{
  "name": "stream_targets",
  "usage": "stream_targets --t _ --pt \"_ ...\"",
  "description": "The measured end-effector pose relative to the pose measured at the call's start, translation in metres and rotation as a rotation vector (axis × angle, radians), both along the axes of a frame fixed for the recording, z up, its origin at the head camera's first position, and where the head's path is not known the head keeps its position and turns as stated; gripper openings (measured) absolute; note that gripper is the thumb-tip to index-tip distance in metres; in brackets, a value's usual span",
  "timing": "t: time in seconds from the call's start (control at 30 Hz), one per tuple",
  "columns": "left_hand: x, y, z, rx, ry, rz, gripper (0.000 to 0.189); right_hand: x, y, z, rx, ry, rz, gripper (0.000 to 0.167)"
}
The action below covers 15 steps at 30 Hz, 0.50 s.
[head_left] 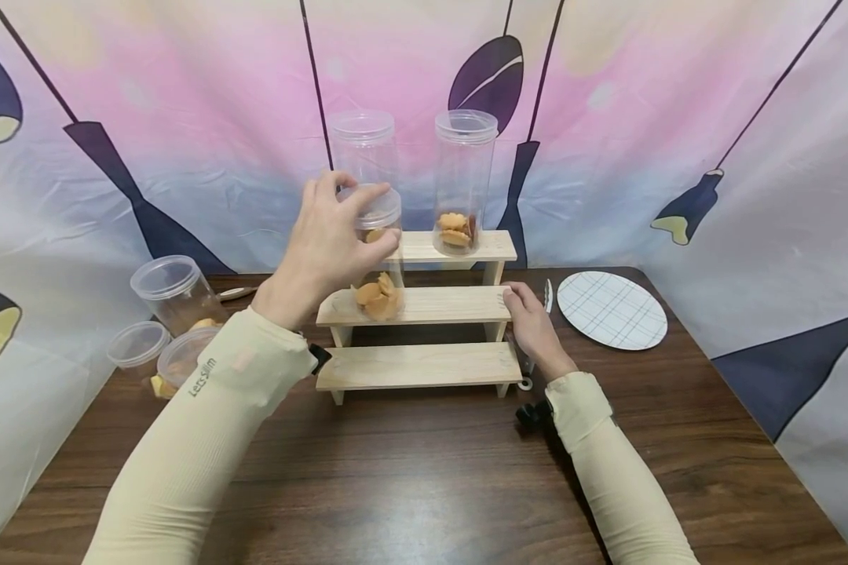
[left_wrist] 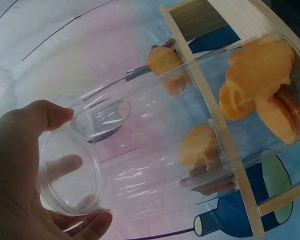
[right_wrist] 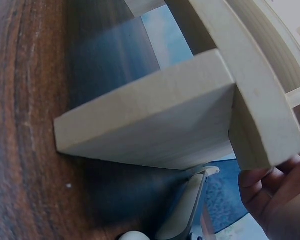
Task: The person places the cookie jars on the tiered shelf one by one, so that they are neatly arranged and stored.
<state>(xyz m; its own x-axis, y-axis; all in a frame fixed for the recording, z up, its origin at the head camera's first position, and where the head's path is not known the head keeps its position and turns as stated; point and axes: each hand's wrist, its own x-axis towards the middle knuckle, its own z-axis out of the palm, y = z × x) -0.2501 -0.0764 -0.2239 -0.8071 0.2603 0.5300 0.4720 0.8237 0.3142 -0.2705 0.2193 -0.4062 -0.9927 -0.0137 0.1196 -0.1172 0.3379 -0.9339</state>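
My left hand [head_left: 325, 243] grips the lidded top of a clear plastic jar [head_left: 390, 263] from above, thumb and fingers spread around the rim. In the left wrist view, orange-brown cookies [left_wrist: 260, 70] lie at the bottom of this jar. Its base is at the left end of the middle tier of a three-tier wooden stand [head_left: 424, 365]. At that tier's right end my right hand [head_left: 537, 329] holds the board, with thumb on top and fingers curled at the edge. Two tall lidded jars, a left jar [head_left: 363, 149] and a right jar [head_left: 464, 173], stand on the top tier.
At the left of the brown table [head_left: 424, 479] several lidded jars of snacks cluster, among them a larger jar [head_left: 173, 294]. A white checked plate [head_left: 611, 310] lies at the right. Scissors-like handles [right_wrist: 182, 210] lie beside the stand's right leg. A patterned curtain [head_left: 240, 78] hangs behind.
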Motion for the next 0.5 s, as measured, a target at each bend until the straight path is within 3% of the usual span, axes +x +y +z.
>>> stream_targets --t 0.5 --pt "-0.0008 -0.0005 -0.0018 0.001 0.007 0.015 0.055 -0.0008 0.0005 0.0032 0.002 -0.025 0.021 0.049"
